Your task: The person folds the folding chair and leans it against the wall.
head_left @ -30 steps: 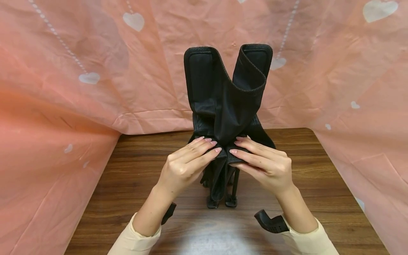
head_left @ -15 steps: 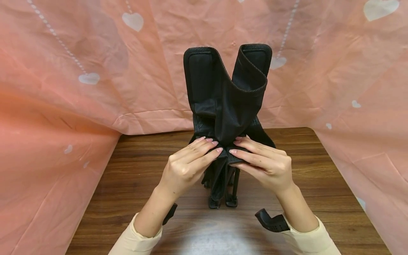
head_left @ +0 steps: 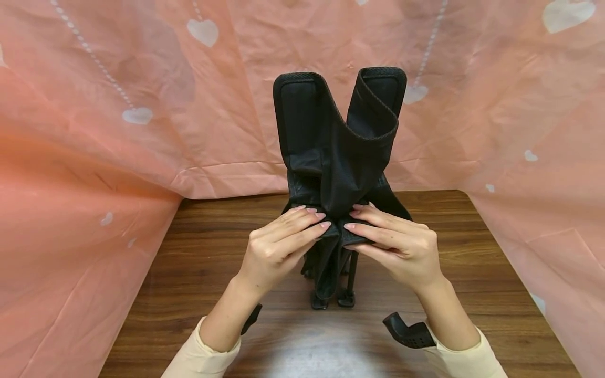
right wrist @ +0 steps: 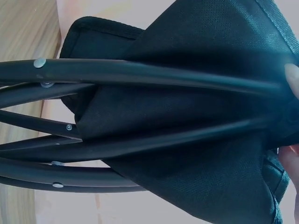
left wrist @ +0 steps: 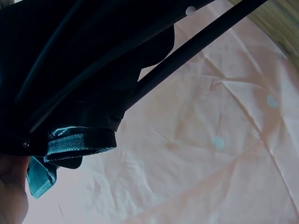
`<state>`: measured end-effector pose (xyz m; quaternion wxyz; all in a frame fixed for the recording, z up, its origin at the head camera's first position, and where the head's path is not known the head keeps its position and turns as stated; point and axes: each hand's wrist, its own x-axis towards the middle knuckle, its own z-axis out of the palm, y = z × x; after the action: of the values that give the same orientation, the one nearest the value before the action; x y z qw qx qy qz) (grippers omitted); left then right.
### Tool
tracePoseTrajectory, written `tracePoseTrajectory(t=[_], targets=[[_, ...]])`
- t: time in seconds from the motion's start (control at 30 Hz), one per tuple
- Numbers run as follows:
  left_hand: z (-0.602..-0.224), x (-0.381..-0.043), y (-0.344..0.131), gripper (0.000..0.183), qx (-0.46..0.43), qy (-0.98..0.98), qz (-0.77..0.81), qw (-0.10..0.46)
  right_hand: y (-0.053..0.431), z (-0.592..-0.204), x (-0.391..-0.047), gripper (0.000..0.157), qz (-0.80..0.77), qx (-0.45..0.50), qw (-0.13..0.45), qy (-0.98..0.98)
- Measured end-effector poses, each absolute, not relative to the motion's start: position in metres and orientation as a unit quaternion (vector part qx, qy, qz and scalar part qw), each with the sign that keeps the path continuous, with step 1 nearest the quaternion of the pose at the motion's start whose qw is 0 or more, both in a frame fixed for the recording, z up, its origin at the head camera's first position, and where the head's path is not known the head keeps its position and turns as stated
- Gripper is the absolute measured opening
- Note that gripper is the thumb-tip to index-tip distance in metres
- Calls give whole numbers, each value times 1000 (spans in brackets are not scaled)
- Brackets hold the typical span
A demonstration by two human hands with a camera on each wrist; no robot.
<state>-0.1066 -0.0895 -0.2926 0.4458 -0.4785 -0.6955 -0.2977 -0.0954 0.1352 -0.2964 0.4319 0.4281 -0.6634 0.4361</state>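
Note:
A black folding chair [head_left: 352,173] stands folded up in the middle of the head view, its cloth bunched and two padded flaps sticking up at the back. My left hand [head_left: 274,244] grips the left side of the gathered cloth, fingertips on top. On the other side, my right hand [head_left: 402,244] holds the right part of the cloth, close to the left fingertips. Dark tube legs [right wrist: 56,151] with rivets run close together in the right wrist view. In the left wrist view, one tube [left wrist: 196,44] slants beside the hanging cloth. My thumbs are mostly hidden.
The chair's feet [head_left: 346,299] rest on a brown wooden table [head_left: 198,247]. A pink cloth [head_left: 222,126] with white hearts hangs behind and along both sides. Black camera mounts [head_left: 408,331] sit at my wrists.

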Motion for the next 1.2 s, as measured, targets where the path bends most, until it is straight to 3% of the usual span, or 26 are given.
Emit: tracePoseTrajectory(t=[0.3, 1.2], targets=[[-301, -111, -93, 19, -509, -686, -322, 408, 134, -304, -91, 25, 457, 412, 416, -669], [-311, -109, -91, 25, -464, -704, -302, 445, 135, -293, -84, 30, 369, 389, 403, -742]])
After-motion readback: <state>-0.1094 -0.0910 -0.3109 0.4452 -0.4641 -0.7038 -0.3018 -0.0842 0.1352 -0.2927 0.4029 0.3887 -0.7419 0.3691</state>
